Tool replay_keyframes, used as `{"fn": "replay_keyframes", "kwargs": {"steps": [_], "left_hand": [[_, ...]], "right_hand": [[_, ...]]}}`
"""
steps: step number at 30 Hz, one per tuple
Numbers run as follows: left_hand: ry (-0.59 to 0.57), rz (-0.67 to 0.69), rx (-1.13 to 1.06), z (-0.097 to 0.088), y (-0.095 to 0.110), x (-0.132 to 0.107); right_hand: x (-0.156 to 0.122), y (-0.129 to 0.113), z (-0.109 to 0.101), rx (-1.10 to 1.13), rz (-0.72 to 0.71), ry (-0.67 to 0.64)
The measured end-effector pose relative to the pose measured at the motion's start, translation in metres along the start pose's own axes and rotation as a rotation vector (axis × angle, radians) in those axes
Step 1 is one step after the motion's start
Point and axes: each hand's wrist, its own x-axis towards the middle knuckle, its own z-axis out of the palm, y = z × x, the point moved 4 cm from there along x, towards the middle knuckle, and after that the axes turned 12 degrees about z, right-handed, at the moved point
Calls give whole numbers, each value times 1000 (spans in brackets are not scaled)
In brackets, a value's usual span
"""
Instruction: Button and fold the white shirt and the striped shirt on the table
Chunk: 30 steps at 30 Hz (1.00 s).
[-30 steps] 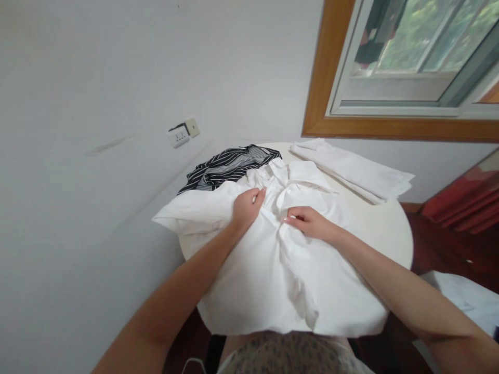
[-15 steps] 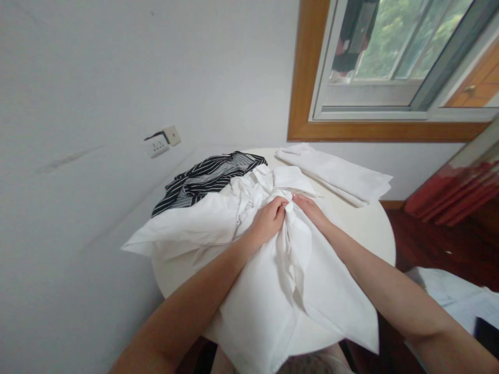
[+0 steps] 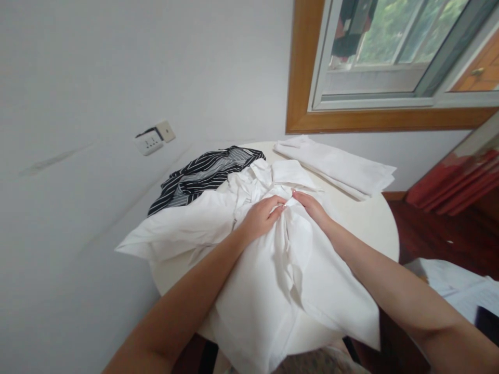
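Note:
A rumpled white shirt [image 3: 253,296] lies across the round table, its lower part spreading over the near edge and one part reaching out to the left. Close to its gathered upper part, my left hand [image 3: 263,215] pinches the cloth between thumb and fingers. My right hand [image 3: 312,208] grips the same fabric just to the right, fingertips almost meeting the left ones. A narrow front opening with folded edges runs down from between the hands. Folds hide exactly what the fingertips hold.
Behind the shirt lie a black-and-white striped garment [image 3: 206,174] and a folded white cloth [image 3: 337,166] on the round white table [image 3: 374,228]. A wall with a socket [image 3: 148,142] stands left, a wood-framed window [image 3: 374,122] behind. Red curtain [image 3: 456,182] and papers [image 3: 460,291] are at right.
The left hand has shifted slightly left and its thumb is straighter on the cloth. The right hand stays almost in place. The view has tilted a little; the shirt lies nearly the same.

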Motion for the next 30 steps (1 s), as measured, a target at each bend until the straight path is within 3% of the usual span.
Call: {"fn": "replay_keyframes", "kwargs": {"steps": [11,17,26,30], "left_hand": [[64,-129,91,6,-9,-7],[52,-133,159,6,-9,-8],[-181,-168,510,5,4,-6],[-215,-164,549,8,5,-6]], "right_hand": [[-8,5,8,47,117,-147],[-12,4,13,-4,93,-207],[-23,-3,20,-266,115,-265],[-27,-3,19,-295,192,-288]]}}
